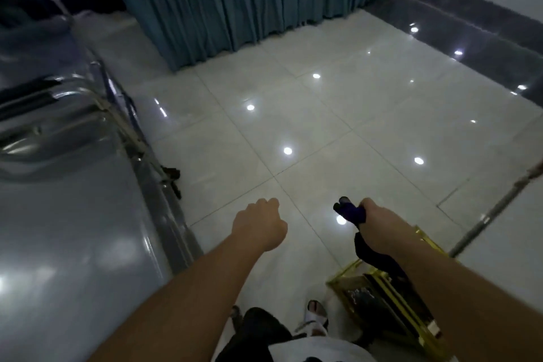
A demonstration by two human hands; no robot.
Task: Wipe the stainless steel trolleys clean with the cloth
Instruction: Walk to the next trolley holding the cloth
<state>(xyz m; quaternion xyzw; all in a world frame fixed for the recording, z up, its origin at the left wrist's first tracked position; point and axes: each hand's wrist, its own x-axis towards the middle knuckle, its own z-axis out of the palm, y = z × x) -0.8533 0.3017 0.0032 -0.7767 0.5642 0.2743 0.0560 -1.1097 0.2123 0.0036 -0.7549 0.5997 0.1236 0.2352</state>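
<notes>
A stainless steel trolley point(67, 244) fills the left side of the head view, its flat top shining and its rail running along the right edge. My left hand point(260, 223) hangs over the floor just right of that edge, fingers curled, holding nothing. My right hand point(373, 220) grips a dark blue-purple cloth point(351, 211); a bunched end sticks out to the left and a dark tail hangs below the wrist. Neither hand touches the trolley.
A second steel trolley frame point(44, 103) with curved bars stands at the far left. A table with a teal pleated skirt point(249, 0) is at the back. A gold-framed object point(390, 297) sits at my lower right, a thin metal pole point(493, 214) beside it. Glossy white tiles point(323, 114) lie between.
</notes>
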